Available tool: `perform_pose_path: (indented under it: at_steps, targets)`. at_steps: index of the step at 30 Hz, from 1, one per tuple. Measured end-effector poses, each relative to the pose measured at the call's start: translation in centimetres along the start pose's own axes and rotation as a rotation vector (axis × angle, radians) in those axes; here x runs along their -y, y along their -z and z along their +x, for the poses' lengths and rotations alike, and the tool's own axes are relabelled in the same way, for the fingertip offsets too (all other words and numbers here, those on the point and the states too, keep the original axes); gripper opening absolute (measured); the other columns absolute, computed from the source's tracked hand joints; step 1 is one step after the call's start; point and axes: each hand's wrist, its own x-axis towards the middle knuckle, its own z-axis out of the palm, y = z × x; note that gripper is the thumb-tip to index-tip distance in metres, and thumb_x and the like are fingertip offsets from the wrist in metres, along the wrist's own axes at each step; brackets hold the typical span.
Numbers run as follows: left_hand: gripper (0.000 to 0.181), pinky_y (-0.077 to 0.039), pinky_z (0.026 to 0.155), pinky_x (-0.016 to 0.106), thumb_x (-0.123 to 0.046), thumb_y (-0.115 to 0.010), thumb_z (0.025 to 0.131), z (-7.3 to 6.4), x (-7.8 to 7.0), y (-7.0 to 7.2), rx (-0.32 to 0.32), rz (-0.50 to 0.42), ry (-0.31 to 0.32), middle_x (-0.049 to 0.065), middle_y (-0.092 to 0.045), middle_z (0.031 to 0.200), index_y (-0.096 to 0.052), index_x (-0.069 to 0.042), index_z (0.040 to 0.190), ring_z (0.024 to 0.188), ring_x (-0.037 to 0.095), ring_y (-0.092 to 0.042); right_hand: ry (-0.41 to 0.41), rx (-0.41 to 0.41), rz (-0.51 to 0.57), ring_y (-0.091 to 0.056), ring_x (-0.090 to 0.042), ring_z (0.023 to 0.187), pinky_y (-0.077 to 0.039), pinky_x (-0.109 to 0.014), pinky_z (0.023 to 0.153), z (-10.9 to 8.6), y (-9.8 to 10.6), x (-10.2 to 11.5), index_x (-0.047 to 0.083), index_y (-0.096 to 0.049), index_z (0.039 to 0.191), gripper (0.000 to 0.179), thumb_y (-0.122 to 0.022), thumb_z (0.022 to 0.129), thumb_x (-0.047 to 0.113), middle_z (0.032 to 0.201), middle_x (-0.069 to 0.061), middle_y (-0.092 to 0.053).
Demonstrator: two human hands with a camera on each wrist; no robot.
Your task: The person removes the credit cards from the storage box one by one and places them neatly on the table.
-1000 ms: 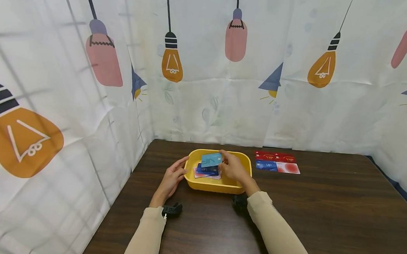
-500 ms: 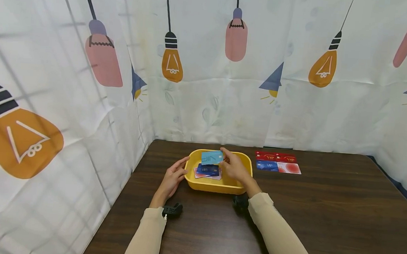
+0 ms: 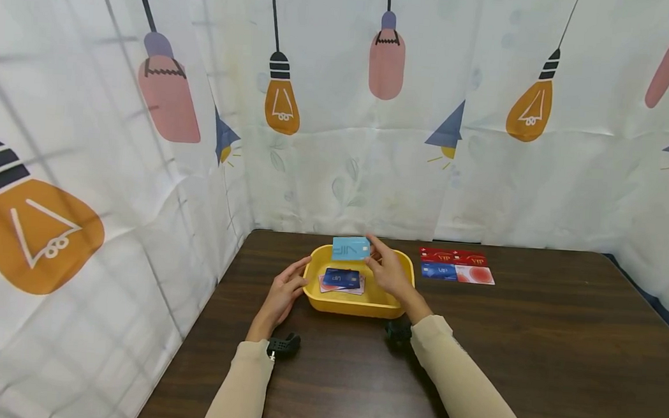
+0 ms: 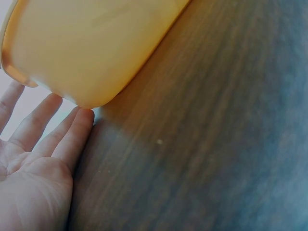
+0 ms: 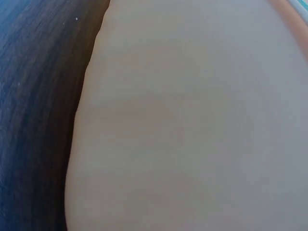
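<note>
A light-blue card (image 3: 350, 248) is pinched at its right end by my right hand (image 3: 390, 273), raised over the back rim of a yellow plastic basket (image 3: 357, 308). Inside the basket lies a dark-blue card (image 3: 342, 278) on top of pale pink-and-white cards (image 3: 325, 288). My left hand (image 3: 282, 295) touches the basket's left end; in the left wrist view its fingers (image 4: 77, 132) are nearly straight, tips against the yellow wall. The right wrist view holds mostly a beige sleeve (image 5: 187, 120), so the right fingers do not show there.
Right of the basket, several cards lie in two rows on the brown wood table (image 3: 533, 349): red VIP cards (image 3: 452, 258) behind, a blue card (image 3: 439, 272) and a white-and-red card (image 3: 475, 275) in front. A printed curtain (image 3: 325, 170) hangs behind the table and along its left.
My right hand has lifted the light-blue card up and back, away from the dark-blue card, which now shows more fully. The left hand has stayed at the basket's end.
</note>
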Motion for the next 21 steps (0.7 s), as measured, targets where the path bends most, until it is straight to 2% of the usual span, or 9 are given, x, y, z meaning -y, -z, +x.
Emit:
perform_pose_path:
  at_steps: [4,9,16,21]
  targets:
    - [0.055,-0.051,0.107,0.032,-0.002,-0.049,0.101,0.0,0.1,0.1,0.001,0.002,0.005,0.011,-0.031,0.167,-0.044,-0.012,0.155,0.154,0.029,-0.031,0.004,-0.012,0.001,-0.057,-0.023,0.093,-0.051,-0.027,0.081,-0.1,0.6,0.3,0.007,-0.039,0.157,0.058,-0.057,0.102,0.003,0.109,-0.012,-0.055]
    - [0.055,-0.053,0.102,0.026,-0.002,-0.049,0.101,0.1,0.2,0.0,0.0,-0.01,-0.005,0.013,-0.031,0.167,-0.044,-0.01,0.155,0.154,0.03,-0.03,0.005,-0.025,-0.017,-0.059,-0.022,0.093,-0.051,-0.027,0.079,-0.9,1.8,0.4,0.01,-0.041,0.157,0.058,-0.059,0.102,0.004,0.107,-0.011,-0.058]
    - [0.055,-0.054,0.099,0.023,-0.003,-0.052,0.1,0.1,0.3,-0.2,-0.029,-0.014,0.019,0.011,-0.035,0.165,-0.047,-0.012,0.154,0.152,0.027,-0.034,0.01,-0.036,-0.058,-0.055,-0.022,0.089,-0.048,-0.024,0.072,-2.7,3.6,-0.1,0.009,-0.042,0.157,0.059,-0.06,0.101,0.004,0.105,-0.011,-0.056]
    - [0.055,-0.053,0.104,0.029,-0.004,-0.053,0.1,0.1,0.2,-0.1,-0.03,-0.004,0.01,0.011,-0.034,0.166,-0.046,-0.012,0.154,0.153,0.028,-0.033,0.006,-0.036,-0.064,-0.054,-0.022,0.09,-0.048,-0.023,0.074,-3.6,4.8,-0.2,0.006,-0.042,0.156,0.059,-0.061,0.1,0.003,0.106,-0.013,-0.056]
